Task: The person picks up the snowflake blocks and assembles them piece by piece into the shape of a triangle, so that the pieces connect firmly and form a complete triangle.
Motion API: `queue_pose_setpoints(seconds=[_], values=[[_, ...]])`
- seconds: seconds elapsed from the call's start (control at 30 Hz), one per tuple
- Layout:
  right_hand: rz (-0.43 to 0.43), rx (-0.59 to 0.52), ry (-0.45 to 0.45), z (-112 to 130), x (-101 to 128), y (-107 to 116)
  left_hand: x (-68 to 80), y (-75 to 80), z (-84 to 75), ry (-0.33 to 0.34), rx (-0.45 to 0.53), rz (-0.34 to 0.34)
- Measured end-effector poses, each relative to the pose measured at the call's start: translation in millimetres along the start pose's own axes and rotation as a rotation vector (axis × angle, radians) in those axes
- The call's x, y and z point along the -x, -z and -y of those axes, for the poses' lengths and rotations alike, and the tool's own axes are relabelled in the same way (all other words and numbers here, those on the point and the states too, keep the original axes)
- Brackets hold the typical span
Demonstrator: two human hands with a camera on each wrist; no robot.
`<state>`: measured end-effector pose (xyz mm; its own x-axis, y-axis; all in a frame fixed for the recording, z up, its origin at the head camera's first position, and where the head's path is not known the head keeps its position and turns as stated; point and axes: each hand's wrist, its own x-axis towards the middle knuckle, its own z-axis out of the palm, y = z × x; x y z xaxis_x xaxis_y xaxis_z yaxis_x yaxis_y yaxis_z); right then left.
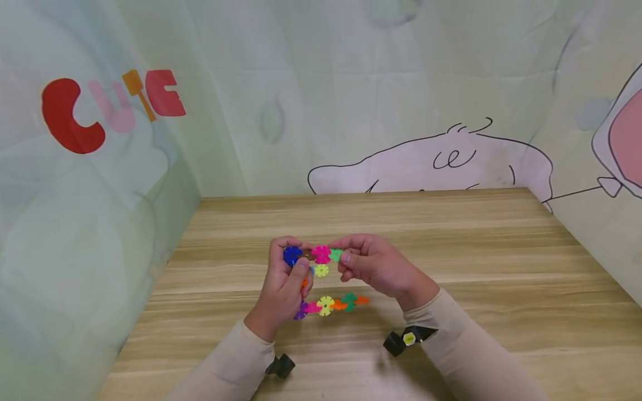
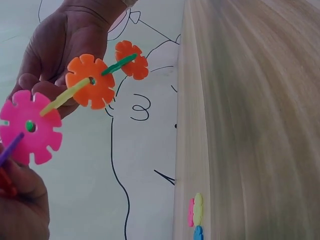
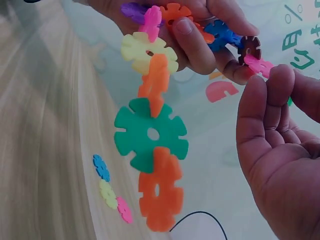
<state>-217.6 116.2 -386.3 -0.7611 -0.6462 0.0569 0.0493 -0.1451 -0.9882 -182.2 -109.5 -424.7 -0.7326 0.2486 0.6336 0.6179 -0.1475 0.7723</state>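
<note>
Hands meet above the wooden bench (image 1: 451, 267), working on a chain of plastic snowflake discs (image 1: 328, 304). The left hand (image 1: 283, 284) has its fingers (image 3: 192, 37) curled round one end of the chain, thumb pressed on a blue disc (image 1: 292, 255), so it is grasping the piece firmly. From that grip a row of linked discs hangs clear of the bench: purple, pink, yellow, orange, a green disc (image 3: 150, 134) and a last orange disc (image 3: 160, 192) at the free end, each slotted edge-on into its neighbour. The right hand (image 1: 378, 266) pinches a pink disc (image 1: 321, 253) at the top of the assembly between thumb and fingertips, with a small green piece (image 1: 336, 254) just beside them; in the right wrist view its palm is turned up and the fingers are bent towards that pink disc. Three loose discs (image 3: 111, 190), blue, yellow and pink, lie together on the bench below the hands. Behind the bench hangs a pale cartoon-printed cloth (image 1: 351, 83).
</note>
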Motion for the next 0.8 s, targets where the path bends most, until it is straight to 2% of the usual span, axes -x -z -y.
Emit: queue_pose_setpoints(seconds=[0.3, 0.5, 0.67, 0.8], values=[[0.025, 0.015, 0.046, -3.0, -0.8, -1.1, 0.6, -0.8, 0.3, -0.013, -0.005, 0.031], [0.025, 0.071, 0.068, -3.6, 0.5, 0.1, 1.7, -2.0, 1.5, -0.032, 0.011, 0.047], [0.038, 0.107, 0.082, -5.7, -1.3, 0.0, 2.3, -2.4, 2.2, -0.023, -0.004, 0.026], [0.022, 0.157, 0.075, -9.4, -4.6, 3.2, 1.2, -3.2, 1.9, 0.011, -0.014, -0.003]])
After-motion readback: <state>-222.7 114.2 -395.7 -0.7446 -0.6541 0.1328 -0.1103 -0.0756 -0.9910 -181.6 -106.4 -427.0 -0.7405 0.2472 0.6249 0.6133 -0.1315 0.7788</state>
